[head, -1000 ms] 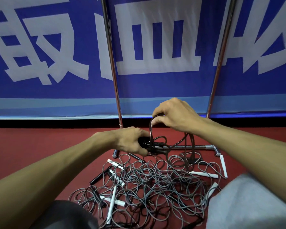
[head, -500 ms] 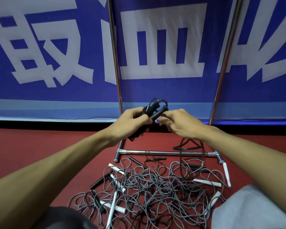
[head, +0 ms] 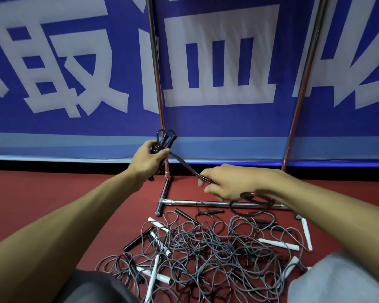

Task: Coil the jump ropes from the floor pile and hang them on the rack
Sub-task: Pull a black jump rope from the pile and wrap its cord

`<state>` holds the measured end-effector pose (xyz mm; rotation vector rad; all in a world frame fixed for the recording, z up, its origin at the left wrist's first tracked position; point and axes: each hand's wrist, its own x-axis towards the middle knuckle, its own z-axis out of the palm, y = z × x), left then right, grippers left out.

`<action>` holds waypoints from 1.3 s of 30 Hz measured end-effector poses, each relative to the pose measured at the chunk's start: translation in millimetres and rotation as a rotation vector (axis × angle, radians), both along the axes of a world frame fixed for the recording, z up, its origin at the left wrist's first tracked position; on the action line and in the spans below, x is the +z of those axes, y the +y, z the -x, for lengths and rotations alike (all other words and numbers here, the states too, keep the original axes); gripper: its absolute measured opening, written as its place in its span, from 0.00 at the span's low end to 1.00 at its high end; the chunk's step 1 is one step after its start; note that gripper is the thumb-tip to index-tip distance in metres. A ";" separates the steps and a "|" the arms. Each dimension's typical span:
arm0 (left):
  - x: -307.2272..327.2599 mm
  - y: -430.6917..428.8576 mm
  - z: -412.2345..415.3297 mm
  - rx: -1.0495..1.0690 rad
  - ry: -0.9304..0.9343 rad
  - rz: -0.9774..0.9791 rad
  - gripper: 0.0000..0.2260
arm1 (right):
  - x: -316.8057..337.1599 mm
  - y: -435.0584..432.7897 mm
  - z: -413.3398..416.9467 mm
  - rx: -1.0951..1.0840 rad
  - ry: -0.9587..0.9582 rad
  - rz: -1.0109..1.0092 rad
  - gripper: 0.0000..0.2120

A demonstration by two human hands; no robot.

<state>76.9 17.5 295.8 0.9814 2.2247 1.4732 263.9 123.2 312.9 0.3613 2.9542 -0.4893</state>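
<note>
1. Left hand (head: pixel 148 159) grips the black jump rope (head: pixel 184 164) handles against the rack (head: pixel 160 106) post.
2. Right hand (head: pixel 232 182) pinches its cord above the rack's base bar.
3. Rope pile (head: pixel 195 248) lies before the rack.

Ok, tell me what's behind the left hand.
A chrome rack upright and the blue banner. The left hand, gripping the black rope, covers a stretch of that upright.

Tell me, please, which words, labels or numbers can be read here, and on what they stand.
"取": left white character, top cropped, on the blue banner.
"血" or "皿": middle white character, top cropped, same banner.
Right white character: cut off, unreadable.
Jump rope handles, rack: no text visible.
</note>
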 end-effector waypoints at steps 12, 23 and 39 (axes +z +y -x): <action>3.1 1.4 -19.0 -0.608 0.671 0.530 0.16 | 12.3 11.0 -4.4 -0.060 0.546 0.109 0.12; 28.6 1.8 -78.1 -0.759 0.117 0.112 0.06 | -2.9 49.4 -22.3 -0.393 0.624 -0.025 0.07; 22.8 5.9 -32.1 -0.126 -0.194 -0.198 0.10 | -6.5 26.4 -10.4 -0.239 0.095 0.114 0.10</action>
